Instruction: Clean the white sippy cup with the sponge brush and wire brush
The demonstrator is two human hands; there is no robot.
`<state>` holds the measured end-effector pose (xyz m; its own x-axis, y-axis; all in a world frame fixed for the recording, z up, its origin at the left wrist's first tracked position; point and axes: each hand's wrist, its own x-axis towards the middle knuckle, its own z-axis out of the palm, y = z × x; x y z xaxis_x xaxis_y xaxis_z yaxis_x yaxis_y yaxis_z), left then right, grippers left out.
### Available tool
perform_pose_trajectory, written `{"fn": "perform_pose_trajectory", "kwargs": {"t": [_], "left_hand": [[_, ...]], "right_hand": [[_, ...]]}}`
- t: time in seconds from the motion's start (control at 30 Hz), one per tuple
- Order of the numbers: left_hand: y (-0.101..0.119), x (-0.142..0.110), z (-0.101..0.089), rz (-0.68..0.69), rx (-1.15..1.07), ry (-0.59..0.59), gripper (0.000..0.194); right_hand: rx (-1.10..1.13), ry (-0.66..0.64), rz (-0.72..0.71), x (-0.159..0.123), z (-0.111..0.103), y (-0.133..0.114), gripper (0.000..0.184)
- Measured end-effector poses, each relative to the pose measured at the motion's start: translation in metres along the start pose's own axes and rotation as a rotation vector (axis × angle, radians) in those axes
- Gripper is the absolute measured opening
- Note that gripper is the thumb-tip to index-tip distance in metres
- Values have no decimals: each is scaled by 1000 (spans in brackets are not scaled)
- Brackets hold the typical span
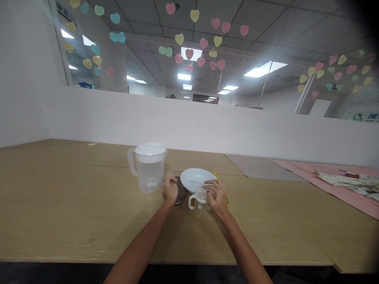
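My left hand is closed in a pinch above a dark round metal dish; a small pale bit shows at its fingertips, too small to name. My right hand has its fingers bent over the edge of a white bowl. From its fingertips a thin rod points left across the bowl. Just below and left of those fingers stands a clear sippy cup with a white top and handle; whether the thumb touches it is hard to see.
A translucent lidded pitcher stands left of my left hand, behind the dish. Something yellow and green is partly hidden behind my right hand. Farther right, a pink cloth bears crumpled fabric. A white wall rises behind the wooden table.
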<state>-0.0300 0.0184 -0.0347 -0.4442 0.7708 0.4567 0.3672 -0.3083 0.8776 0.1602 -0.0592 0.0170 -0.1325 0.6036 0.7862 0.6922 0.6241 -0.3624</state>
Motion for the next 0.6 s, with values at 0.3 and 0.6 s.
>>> {"fn": "perform_pose_trajectory", "kwargs": {"t": [0.3,0.6], "left_hand": [[8,-2,-1,-69,-184,69,28],[29,5,-3,-190,-729,147,29]], "right_hand": [[10,193,-45,-2,3,3,23],[91,294,62,13,-2,5,22]]}}
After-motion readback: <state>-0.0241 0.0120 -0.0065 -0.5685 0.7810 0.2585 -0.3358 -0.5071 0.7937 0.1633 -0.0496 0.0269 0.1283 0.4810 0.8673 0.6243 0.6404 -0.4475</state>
